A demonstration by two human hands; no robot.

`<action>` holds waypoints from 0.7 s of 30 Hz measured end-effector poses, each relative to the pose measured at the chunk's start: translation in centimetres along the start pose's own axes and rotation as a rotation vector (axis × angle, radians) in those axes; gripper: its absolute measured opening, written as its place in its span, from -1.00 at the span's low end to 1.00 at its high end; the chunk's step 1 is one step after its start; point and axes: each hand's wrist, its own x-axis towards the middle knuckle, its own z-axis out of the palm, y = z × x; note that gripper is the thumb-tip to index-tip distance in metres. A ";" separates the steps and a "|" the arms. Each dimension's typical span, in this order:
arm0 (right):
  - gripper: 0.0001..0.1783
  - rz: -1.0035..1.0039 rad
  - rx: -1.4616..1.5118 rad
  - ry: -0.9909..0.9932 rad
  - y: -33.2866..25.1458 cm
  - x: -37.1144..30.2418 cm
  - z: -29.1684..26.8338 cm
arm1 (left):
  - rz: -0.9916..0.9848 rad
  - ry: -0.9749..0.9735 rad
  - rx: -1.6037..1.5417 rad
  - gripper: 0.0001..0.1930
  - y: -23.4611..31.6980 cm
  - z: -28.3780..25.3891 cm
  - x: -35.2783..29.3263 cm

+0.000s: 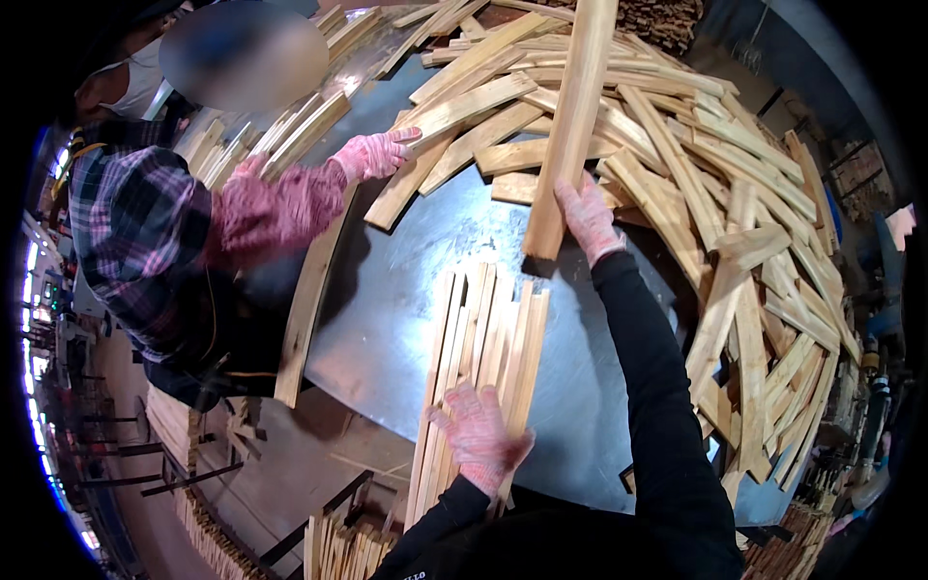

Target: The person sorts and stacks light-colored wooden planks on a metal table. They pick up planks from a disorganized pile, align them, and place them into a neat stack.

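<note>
Plank (582, 97) over the table (367, 338), gripped near its close end by our right hand (588, 217) — our left hand (476, 435) spread, fingers apart, on the bundle (527, 348). We judge this a carrying step; next likely calls for squaring plank to bundle.

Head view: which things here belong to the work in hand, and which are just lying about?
In use:
- long board, gripped by the right hand
- row of strips under the left hand
- metal table beneath them
- heaped boards, probably

Apparently just lying about:
- stacked wood at lower left
- wood stack at the top edge
</note>
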 end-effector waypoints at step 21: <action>-0.38 0.012 -0.119 -0.070 0.6 -13.9 2.5 | 0.145 0.350 -0.024 -0.26 -3.9 -2.4 3.4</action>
